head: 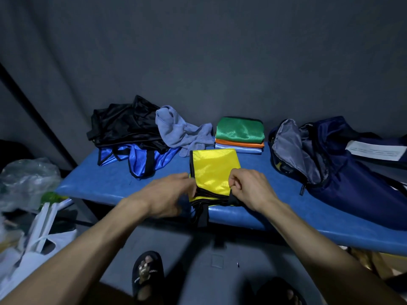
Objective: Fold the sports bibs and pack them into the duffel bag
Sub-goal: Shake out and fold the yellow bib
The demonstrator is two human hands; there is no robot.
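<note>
A yellow bib [214,170] with black trim lies partly folded at the front edge of the blue bench [114,183]. My left hand [169,192] grips its near left edge. My right hand [251,188] pinches its near right edge with curled fingers. Black straps of the bib hang over the bench's front. Behind it sits a folded stack with a green bib [240,128] on top, then orange and light blue. Unfolded black bibs [125,126] and a blue bib [141,159] lie at the back left. The navy duffel bag [330,159] lies unzipped at the right.
A grey-blue towel [178,130] is crumpled between the black bibs and the folded stack. A white paper label [374,151] rests on the duffel bag. Plastic bags [28,194] crowd the floor at the left. My sandalled feet [147,276] stand below the bench.
</note>
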